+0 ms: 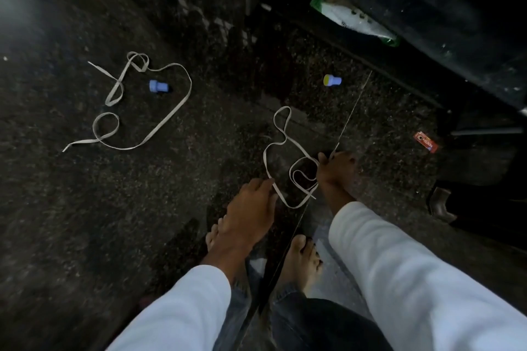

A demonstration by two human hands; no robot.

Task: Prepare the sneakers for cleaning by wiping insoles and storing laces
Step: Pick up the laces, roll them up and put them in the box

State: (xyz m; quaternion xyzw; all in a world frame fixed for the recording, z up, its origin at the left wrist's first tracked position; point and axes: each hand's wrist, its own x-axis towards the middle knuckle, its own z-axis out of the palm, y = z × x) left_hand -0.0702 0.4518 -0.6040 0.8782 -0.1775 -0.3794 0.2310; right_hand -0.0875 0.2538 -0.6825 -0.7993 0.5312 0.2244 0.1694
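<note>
Pale lace, left hand to right hand, speckled floor leftward

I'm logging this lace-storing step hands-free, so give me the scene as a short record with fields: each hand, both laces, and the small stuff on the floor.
left hand: pinches the held lace
right hand: grips the same lace, further along
loose lace: lies looped on the floor, untouched
small items: blue cap beside the loose lace; yellow-topped cap; red packet
</note>
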